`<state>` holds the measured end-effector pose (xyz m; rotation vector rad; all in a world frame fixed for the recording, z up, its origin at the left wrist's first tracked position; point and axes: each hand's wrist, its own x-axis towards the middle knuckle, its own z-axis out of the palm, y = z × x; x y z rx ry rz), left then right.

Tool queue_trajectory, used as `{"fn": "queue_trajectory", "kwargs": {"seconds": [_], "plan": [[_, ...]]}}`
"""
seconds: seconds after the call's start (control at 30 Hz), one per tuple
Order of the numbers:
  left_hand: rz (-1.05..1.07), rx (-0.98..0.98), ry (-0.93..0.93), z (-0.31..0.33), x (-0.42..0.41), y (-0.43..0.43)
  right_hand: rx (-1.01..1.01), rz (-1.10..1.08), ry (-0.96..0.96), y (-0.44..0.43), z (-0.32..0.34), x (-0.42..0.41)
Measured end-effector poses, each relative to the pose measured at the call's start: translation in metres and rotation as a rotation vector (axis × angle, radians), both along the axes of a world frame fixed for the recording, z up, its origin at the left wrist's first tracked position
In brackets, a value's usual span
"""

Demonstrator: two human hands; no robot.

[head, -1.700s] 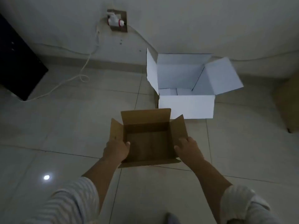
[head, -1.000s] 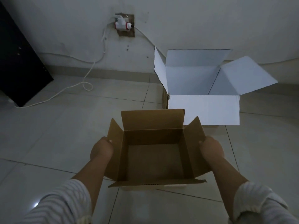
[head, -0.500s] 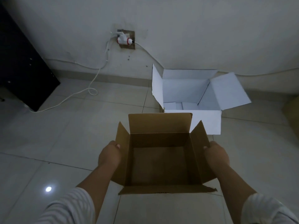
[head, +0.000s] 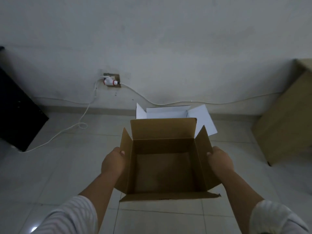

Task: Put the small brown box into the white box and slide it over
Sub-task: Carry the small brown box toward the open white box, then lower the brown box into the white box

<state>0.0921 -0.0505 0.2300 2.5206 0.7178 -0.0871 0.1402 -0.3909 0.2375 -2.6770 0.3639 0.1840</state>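
The small brown box is held up in the air in front of me, its flaps spread open and its inside empty. My left hand grips its left wall and flap, and my right hand grips its right wall. Behind it, on the floor by the wall, sits the white box with its flaps open. The brown box hides most of the white one; only the white back wall and side flaps show.
A tall brown cabinet or carton stands at the right. A black piece of furniture is at the left. A white cable runs from a wall socket down across the tiled floor.
I have lifted the brown box off the floor and carried it forward; it now covers most of the white box. My view has tilted up, showing more wall.
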Motion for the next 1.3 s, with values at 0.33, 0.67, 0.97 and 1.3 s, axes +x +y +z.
{"fn": "queue_trajectory", "kwargs": {"seconds": [0.33,0.67,0.97,1.3], "plan": [[-0.016,0.026,-0.099,0.020,0.091,-0.049,0.015,0.087,-0.083,-0.037,0.031,0.091],[-0.022,0.034,-0.086,-0.032,0.227,-0.047,0.020,0.080,-0.094,-0.016,-0.016,0.233],[-0.008,0.081,-0.110,-0.090,0.321,-0.051,0.028,0.014,-0.104,-0.008,-0.088,0.321],[0.042,0.075,-0.073,-0.155,0.354,-0.056,0.033,0.079,-0.081,-0.006,-0.153,0.369]]}}
